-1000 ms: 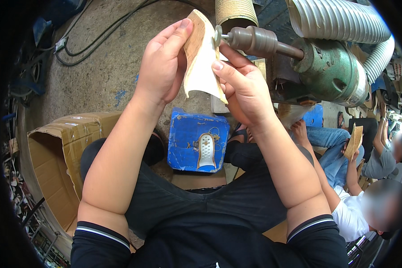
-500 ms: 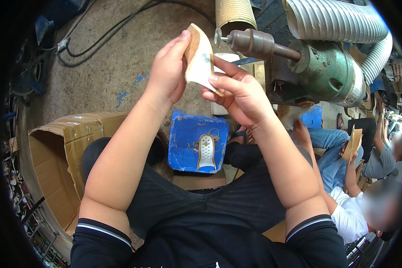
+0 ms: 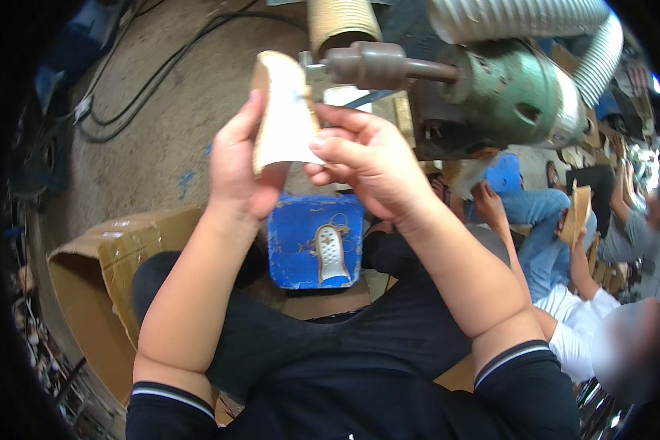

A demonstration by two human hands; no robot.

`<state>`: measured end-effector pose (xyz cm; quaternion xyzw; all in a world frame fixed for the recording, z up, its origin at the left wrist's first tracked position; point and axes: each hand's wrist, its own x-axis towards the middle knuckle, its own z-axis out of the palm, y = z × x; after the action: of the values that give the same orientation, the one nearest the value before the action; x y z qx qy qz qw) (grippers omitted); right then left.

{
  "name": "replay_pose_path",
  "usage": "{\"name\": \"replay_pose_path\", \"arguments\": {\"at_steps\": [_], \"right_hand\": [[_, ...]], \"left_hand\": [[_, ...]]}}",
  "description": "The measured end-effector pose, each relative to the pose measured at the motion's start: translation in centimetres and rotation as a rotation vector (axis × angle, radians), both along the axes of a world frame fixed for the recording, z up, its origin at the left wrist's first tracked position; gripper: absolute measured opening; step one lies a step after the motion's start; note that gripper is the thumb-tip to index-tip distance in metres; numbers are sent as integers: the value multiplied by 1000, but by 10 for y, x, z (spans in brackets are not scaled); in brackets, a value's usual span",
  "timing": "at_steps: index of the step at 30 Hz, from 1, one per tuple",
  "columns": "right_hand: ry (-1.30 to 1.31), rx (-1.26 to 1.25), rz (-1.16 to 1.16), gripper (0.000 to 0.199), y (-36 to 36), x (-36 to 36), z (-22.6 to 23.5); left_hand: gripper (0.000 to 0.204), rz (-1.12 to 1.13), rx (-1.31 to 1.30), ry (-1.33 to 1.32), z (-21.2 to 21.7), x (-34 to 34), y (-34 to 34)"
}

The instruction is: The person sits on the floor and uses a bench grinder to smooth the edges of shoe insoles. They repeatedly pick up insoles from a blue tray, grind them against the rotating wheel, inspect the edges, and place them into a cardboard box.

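Note:
Both my hands hold a pale tan, curved shoe-sole piece upright in front of me. My left hand grips its left edge with the thumb behind it. My right hand pinches its right side from the front. The piece's upper right edge sits close to the brown spindle tip of a green motor; whether they touch I cannot tell. Below my hands a blue square tin carries a small white sole-shaped part.
A corrugated hose arches over the motor. An open cardboard box stands at my lower left, black cables run across the concrete floor, and another seated person at the right holds a tan piece.
I have turned the sole piece more upright and edge-on and shifted it slightly left beside the spindle; my right fingers now wrap across its front.

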<state>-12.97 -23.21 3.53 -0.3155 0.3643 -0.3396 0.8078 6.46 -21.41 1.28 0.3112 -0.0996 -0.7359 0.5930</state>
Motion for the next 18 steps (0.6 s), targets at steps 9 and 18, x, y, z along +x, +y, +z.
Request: {"name": "replay_pose_path", "arguments": {"at_steps": [9, 18], "right_hand": [[-91, -16, -16, 64, 2, -2, 8], [-177, -21, -30, 61, 5, -5, 11]], "left_hand": [[51, -2, -106, 60, 5, 3, 3], [50, 8, -99, 18, 10, 0, 0]]}}
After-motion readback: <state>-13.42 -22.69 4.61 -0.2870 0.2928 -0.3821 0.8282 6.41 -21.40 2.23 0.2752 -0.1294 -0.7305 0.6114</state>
